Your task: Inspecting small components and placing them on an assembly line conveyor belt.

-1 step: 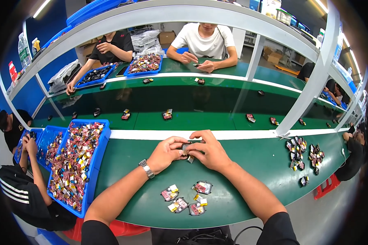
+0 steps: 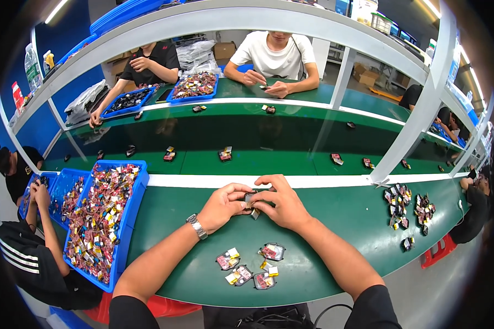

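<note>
My left hand [image 2: 220, 208], a metal watch on its wrist, and my right hand [image 2: 285, 205] meet over the green table. Between their fingertips both pinch a small dark device casing [image 2: 251, 197], mostly covered by the fingers. A small pale piece [image 2: 255, 214] hangs below it. Nearer to me lies a loose group of small black-rimmed casings with red circuit boards and white-and-yellow parts, among them one at the left [image 2: 228, 259], one at the upper right [image 2: 273, 251] and one at the bottom [image 2: 264, 281].
A blue bin [image 2: 142, 189] heaped with red boards and white-and-yellow parts stands to my left. Clustered casings [image 2: 399, 203] lie on the right. Beyond a white ledge [image 2: 203, 180], a green belt [image 2: 280, 162] carries scattered casings. A white post [image 2: 414, 109] rises at right; co-workers sit around.
</note>
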Tool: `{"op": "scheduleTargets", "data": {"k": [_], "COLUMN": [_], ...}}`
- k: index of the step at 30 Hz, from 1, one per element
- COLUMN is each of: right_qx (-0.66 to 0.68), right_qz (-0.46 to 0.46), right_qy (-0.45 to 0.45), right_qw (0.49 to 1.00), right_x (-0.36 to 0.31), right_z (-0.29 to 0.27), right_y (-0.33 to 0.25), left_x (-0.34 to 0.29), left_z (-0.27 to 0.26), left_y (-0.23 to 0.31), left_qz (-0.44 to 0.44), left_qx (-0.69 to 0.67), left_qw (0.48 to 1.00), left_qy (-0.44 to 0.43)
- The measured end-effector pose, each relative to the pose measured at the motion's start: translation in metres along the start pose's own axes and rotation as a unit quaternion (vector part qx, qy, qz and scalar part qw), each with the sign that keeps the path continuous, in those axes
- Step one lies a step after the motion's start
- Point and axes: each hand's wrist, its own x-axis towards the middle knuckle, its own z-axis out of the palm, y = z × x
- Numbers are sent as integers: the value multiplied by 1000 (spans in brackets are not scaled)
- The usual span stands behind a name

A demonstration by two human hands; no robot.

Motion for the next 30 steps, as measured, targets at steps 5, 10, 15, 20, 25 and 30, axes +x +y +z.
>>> {"op": "scheduleTargets", "data": {"k": [5,10,15,20,25,30], "right_qx": [31,20,32,38,16,4], "right_qz": [34,24,-6,-15,0,0], "right_qy": [-10,-18,-33,-41,6,21], "right_qw": [999,999,999,998,1000,1000], "right_x": [-1,-1,0,-1,-3,-5], "right_z": [3,3,-4,1,7,12], "right_y": [0,-3,-3,-8,-12,-13], "left_x": [0,0,0,-2,-1,0], "left_z": [-3,-1,0,0,-3,-5], "left_y": [-1,0,1,0,-1,-2], "left_qz": [21,13,-18,-20,-4,-11], "left_qx": [43,33,20,24,11,-17], "left_qw": [998,999,999,999,1000,1000], "left_qy": [-33,-23,-17,-7,-16,-22]}}
